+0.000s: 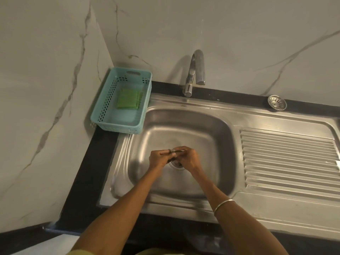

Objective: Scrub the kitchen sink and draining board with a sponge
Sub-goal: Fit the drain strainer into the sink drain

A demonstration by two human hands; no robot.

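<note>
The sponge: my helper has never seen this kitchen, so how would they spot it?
Find the steel sink. Left of its tap sits a turquoise slotted basket. The green sponge lies flat inside, the only thing in it.

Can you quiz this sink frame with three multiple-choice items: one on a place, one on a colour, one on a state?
1. Where do the green scouring pads lie?
A. On the draining board
B. In the basket left of the sink
C. In the right hand

2. What colour is the basket?
A. Light blue
B. Red
C. Black

3. What is the state of the tap?
A. Running hard
B. Dripping into a bowl
C. No water seen coming from it

Answers:
1 B: the pads rest on the basket floor, beside the basin.
2 A: its perforated walls are pale blue.
3 C: no stream shows below the spout; the left hand and right hand meet over the drain.
</note>
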